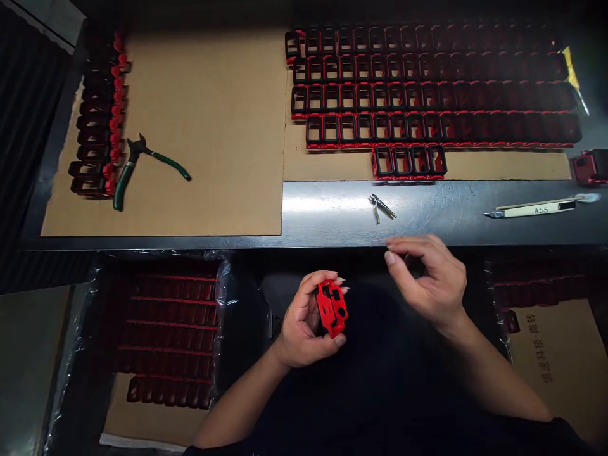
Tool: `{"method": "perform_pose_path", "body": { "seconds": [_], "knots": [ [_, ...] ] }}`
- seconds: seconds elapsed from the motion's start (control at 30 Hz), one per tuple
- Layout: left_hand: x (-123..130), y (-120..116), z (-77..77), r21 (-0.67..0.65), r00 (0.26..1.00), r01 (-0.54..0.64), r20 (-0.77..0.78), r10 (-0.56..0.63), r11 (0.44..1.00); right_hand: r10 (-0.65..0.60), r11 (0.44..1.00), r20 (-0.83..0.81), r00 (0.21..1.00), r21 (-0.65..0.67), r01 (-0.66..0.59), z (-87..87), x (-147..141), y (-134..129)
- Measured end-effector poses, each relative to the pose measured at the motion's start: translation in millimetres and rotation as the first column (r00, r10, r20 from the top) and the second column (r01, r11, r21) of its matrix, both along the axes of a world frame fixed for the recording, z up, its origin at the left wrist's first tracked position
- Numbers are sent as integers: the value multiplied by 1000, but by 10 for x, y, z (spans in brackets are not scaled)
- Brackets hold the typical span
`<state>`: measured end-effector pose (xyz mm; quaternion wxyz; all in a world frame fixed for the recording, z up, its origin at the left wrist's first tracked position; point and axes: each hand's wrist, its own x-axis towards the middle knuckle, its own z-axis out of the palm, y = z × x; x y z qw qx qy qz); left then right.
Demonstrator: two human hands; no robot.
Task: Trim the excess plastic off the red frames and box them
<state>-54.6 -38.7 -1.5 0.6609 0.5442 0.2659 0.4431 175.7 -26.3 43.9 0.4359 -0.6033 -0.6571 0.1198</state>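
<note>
My left hand (306,323) is closed around a red and black plastic housing (331,308), gripping it between the thumb below and the fingers above. Its red face, with black slots and a round hole, is turned to the right. Apart from it, to the upper right, my right hand (430,275) is raised near the table edge with thumb and forefinger pinched together. Whatever may be between those fingertips is too small to make out. Just beyond that hand, a small nail clipper (382,207) lies on the metal table.
Rows of similar housings (363,130) stand on cardboard at the back right, more (95,152) at the left. Green-handled pliers (137,161) lie on the left cardboard (213,126). A craft knife (536,209) lies at right. Below the table, plastic-lined bins (223,304) hold more housings.
</note>
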Motion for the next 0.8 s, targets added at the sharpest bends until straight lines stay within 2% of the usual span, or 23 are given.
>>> {"method": "perform_pose_path", "body": {
  "seconds": [0.03,0.1,0.17,0.23,0.3,0.37,0.43,0.5,0.57,0.8],
  "knots": [
    [0,-1,-8,6,1000,3,-9,-3,1000,93,993,-76,993,-60,-98,64,-43,-78],
    [1,-3,-22,19,999,15,-36,-14,1000,267,937,-214,939,-168,-305,162,-120,-210],
    [1,0,-21,50,995,34,-95,-29,998,318,859,-342,884,-291,-422,197,-188,-295],
    [1,16,8,123,982,56,-186,-32,991,206,745,-516,831,-469,-475,162,-244,-333],
    [5,44,67,215,959,102,-282,-38,971,0,553,-711,703,-586,-592,74,-285,-337],
    [14,76,147,272,932,174,-357,-69,946,-179,373,-826,534,-559,-740,-31,-304,-327],
    [29,106,225,287,904,252,-409,-120,924,-266,269,-865,426,-491,-828,-125,-304,-315],
    [43,127,284,285,881,310,-444,-161,907,-281,226,-879,386,-451,-863,-195,-290,-309],
    [53,140,317,269,861,350,-469,-195,897,-266,212,-893,364,-422,-881,-244,-272,-309],
    [52,164,308,267,861,382,-451,-236,885,-271,181,-888,371,-425,-887,-358,-257,-308]
  ]
}}
